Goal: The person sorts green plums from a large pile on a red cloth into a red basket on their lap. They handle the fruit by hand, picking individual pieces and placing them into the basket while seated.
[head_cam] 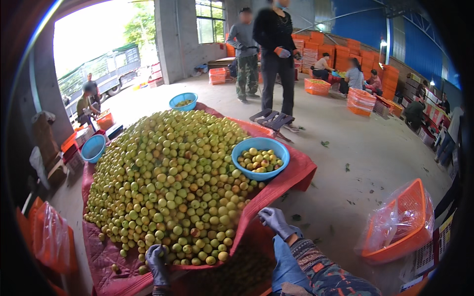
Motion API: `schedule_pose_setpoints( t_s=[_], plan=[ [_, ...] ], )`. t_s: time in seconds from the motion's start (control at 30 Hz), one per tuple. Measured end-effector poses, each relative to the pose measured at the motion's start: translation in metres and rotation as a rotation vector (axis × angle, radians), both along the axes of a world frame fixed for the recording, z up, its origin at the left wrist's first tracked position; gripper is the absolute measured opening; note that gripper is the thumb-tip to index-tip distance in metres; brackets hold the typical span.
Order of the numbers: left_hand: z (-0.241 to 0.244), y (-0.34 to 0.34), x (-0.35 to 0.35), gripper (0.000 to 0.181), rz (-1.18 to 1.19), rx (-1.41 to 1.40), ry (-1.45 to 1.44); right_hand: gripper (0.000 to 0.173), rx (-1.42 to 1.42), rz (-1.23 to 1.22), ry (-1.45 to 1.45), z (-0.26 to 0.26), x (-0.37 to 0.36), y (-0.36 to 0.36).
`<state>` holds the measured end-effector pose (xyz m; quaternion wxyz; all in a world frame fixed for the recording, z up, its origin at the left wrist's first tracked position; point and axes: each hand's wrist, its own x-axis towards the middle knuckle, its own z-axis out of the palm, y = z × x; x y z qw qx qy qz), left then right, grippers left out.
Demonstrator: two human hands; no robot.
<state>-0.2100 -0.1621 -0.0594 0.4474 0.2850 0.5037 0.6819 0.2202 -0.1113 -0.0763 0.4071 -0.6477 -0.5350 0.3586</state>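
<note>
A large heap of small, round yellow-green fruit [174, 177], some blushed red, lies before me on a red quilted cloth [122, 270]. My left hand [157, 259], in a grey glove, is at the heap's near edge with its fingers curled beside the fruit; whether it grips one is hidden. Beside the raised right edge of the cloth is my right hand [277, 222], also gloved, its fingertips close to that edge. I cannot tell if they pinch it. Below, between my hands, is a dark, shadowed space holding dim round shapes. A blue basin [237, 167] of fruit sits on the heap's right side.
Another blue basin [184, 107] stands beyond the heap, and a third [93, 148] is at its left. An orange crate with clear plastic [418, 211] is on the right; more orange crates [55, 236] stand left. Two people stand beyond a slatted stool [272, 119]; others work farther back.
</note>
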Motion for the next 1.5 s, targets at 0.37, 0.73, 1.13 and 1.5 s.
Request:
schedule_pose_setpoints(
  t_s=[0.37,0.73,1.13,1.5],
  plan=[
    [0.031,-0.002,0.037,0.029,-0.08,-0.035,0.064,0.017,-0.059,-0.008,0.001,0.024,-0.015,0.005],
    [0.036,0.0,0.041,0.066,-0.461,0.157,-0.262,0.01,0.149,-0.04,0.442,0.046,-0.051,0.012],
    [0.03,0.007,0.047,0.056,-0.377,0.049,-0.372,0.024,0.144,0.229,0.402,0.011,-0.107,0.053],
    [0.028,0.007,0.054,0.049,-0.377,-0.193,0.016,0.014,0.3,0.213,0.233,0.008,-0.104,0.045]
  ],
)
